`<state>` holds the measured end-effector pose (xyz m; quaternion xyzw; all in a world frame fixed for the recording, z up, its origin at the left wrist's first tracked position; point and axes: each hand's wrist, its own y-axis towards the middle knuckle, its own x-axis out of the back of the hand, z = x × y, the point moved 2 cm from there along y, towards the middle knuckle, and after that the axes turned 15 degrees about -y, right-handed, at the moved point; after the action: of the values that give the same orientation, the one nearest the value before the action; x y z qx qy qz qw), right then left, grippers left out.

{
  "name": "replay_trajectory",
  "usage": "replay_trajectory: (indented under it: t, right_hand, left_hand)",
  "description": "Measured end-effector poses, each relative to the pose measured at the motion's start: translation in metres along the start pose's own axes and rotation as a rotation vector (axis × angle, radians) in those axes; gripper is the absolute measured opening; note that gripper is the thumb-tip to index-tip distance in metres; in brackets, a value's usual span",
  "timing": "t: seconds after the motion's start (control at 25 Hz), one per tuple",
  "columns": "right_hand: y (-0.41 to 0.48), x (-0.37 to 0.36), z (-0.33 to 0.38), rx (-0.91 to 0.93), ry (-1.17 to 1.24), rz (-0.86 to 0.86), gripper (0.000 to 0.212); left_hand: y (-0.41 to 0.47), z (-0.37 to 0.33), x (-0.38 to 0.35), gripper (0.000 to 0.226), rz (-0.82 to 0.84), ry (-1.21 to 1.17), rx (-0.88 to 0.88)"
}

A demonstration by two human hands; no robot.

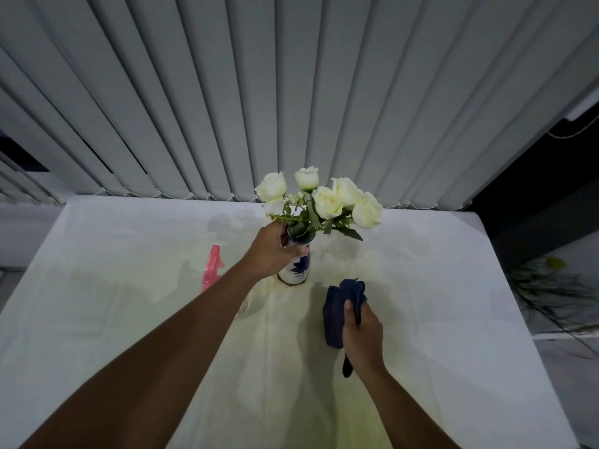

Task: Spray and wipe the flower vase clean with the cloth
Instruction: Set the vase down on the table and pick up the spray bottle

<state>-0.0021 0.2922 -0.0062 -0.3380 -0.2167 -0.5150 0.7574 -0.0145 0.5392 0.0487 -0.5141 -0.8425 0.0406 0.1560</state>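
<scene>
A white vase with a blue flower pattern stands upright on the white-covered table, holding several white roses. My left hand is wrapped around the vase's neck and upper body from the left. My right hand grips a folded dark blue cloth, held just right of and nearer than the vase, not touching it. A pink spray bottle stands left of the vase, partly hidden behind my left forearm.
Grey vertical blinds hang right behind the table's far edge. A dark gap and some greenery with a yellow flower lie beyond the table's right edge. Bare tablecloth spreads to the left and in front.
</scene>
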Motion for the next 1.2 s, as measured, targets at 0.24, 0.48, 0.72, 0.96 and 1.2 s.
replay_trajectory:
  t: [0.24, 0.48, 0.72, 0.96, 1.2]
  right_hand:
    - [-0.005, -0.006, 0.009, 0.021, -0.003, 0.015, 0.022]
    - [-0.011, -0.016, 0.018, 0.036, -0.011, 0.039, 0.024]
    - [-0.018, -0.033, 0.034, 0.035, 0.002, 0.039, 0.023]
    - [-0.018, -0.057, 0.042, -0.193, 0.261, 0.082, 0.019]
    - [-0.029, -0.074, 0.042, -0.389, 0.589, 0.198, 0.019]
  left_hand:
    - [-0.004, -0.011, 0.010, 0.065, 0.141, 0.078, 0.033]
    - [-0.001, -0.062, 0.068, 0.029, 0.369, 0.675, 0.176]
    - [-0.008, -0.018, 0.147, 0.040, 0.110, 0.502, 0.005]
    - [-0.064, 0.065, 0.152, 0.075, 0.381, 0.383, 0.200]
    - [-0.082, 0.079, 0.129, 0.025, 0.253, 0.076, -0.043]
